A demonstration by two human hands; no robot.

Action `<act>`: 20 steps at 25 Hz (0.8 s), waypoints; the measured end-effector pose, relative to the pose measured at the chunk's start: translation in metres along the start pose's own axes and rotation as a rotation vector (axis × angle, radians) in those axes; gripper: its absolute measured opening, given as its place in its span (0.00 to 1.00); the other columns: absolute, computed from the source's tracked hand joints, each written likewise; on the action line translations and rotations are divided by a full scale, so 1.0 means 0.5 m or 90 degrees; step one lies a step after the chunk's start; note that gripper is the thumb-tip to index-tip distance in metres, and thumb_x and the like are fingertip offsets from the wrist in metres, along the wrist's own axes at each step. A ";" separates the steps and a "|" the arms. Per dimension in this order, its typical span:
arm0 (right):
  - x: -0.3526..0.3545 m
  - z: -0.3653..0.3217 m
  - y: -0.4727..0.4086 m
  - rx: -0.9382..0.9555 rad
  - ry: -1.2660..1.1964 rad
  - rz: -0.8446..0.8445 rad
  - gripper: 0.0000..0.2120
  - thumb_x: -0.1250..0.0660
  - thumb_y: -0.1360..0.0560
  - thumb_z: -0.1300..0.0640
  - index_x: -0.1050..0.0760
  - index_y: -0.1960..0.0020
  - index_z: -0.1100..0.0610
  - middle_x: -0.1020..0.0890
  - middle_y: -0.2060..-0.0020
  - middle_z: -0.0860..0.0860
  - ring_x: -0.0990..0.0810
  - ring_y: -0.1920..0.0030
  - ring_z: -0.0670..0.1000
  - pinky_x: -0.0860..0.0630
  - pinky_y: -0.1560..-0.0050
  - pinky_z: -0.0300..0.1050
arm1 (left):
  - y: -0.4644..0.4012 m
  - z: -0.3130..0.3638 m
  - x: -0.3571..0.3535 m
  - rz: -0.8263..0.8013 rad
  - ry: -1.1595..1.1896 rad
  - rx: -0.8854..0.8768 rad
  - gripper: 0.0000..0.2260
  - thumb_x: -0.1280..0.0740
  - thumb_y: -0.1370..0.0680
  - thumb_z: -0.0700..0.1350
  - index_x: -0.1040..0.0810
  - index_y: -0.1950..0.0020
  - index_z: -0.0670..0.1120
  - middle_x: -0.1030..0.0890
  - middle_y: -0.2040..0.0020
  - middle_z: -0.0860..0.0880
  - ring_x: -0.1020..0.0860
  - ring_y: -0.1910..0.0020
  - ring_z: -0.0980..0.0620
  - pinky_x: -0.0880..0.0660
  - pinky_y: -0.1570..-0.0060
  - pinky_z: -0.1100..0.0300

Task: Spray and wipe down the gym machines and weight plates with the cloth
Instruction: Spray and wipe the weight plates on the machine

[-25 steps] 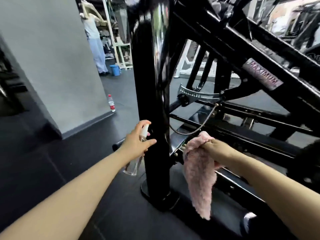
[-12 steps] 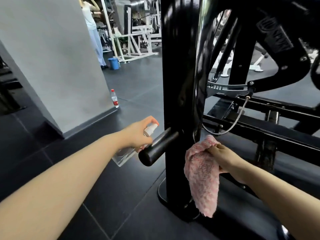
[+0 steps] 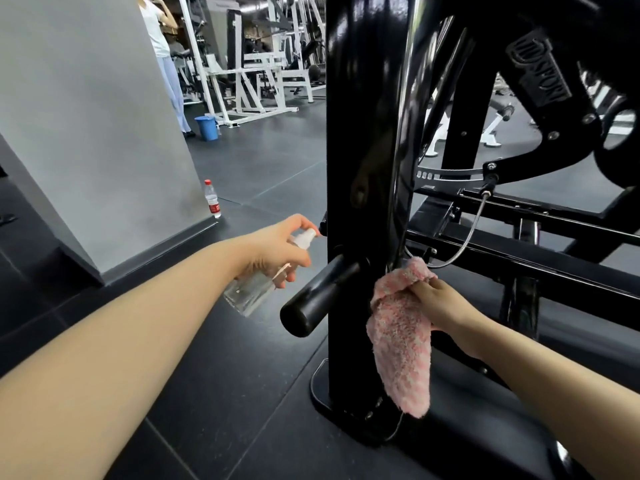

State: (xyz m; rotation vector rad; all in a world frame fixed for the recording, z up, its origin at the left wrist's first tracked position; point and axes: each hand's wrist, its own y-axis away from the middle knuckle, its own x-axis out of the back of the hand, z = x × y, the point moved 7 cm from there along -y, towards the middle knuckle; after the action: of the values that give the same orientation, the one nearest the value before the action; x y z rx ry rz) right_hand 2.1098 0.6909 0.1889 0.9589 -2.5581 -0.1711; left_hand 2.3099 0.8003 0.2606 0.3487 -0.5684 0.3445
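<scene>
A black gym machine fills the right half, with a thick glossy upright post and a short black peg sticking out toward me. My left hand grips a clear spray bottle, a finger on its white nozzle, which points at the post just above the peg. My right hand holds a pink fluffy cloth against the post's right side; the cloth hangs down almost to the base plate.
A grey wall corner stands at left with a red-labelled water bottle at its foot. Farther back are a blue bucket, white machines and a person standing. Black frame bars run to the right over dark floor tiles.
The view has shifted left around the post, so the peg now shows. The bottle has stayed beside the post, and the cloth hand has kept to the post's right side.
</scene>
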 end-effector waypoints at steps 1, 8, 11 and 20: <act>-0.004 -0.014 0.003 0.017 -0.018 0.008 0.16 0.47 0.18 0.52 0.31 0.34 0.55 0.22 0.44 0.50 0.24 0.44 0.49 0.29 0.41 0.44 | -0.005 -0.004 0.001 0.002 -0.012 -0.003 0.17 0.37 0.25 0.33 0.32 0.40 0.50 0.30 0.57 0.43 0.28 0.72 0.50 0.27 0.75 0.59; -0.043 -0.089 0.011 0.156 0.190 0.124 0.16 0.46 0.20 0.58 0.25 0.53 0.69 0.22 0.51 0.61 0.28 0.43 0.62 0.32 0.43 0.52 | -0.027 -0.057 0.016 -0.064 -0.017 -0.009 0.18 0.37 0.26 0.31 0.32 0.45 0.52 0.29 0.56 0.44 0.28 0.73 0.51 0.28 0.75 0.59; -0.084 -0.136 0.006 0.213 0.284 0.136 0.15 0.47 0.20 0.60 0.24 0.49 0.66 0.25 0.48 0.55 0.34 0.41 0.55 0.39 0.38 0.47 | -0.020 -0.076 0.030 -0.095 -0.027 -0.046 0.18 0.37 0.26 0.31 0.32 0.47 0.53 0.28 0.57 0.45 0.28 0.72 0.50 0.27 0.74 0.58; -0.175 -0.133 -0.073 0.188 0.479 0.008 0.32 0.59 0.24 0.40 0.28 0.33 0.55 0.29 0.32 0.51 0.40 0.28 0.52 0.45 0.28 0.44 | -0.050 -0.056 0.082 -0.164 0.063 -0.132 0.23 0.36 0.26 0.30 0.32 0.44 0.56 0.28 0.59 0.47 0.26 0.71 0.52 0.25 0.71 0.58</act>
State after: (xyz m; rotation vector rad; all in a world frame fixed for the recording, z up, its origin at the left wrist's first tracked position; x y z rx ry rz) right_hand 2.2188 0.7221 0.2122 0.8854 -1.9084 0.4940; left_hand 2.3653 0.7986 0.2564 0.1998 -0.4505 0.0535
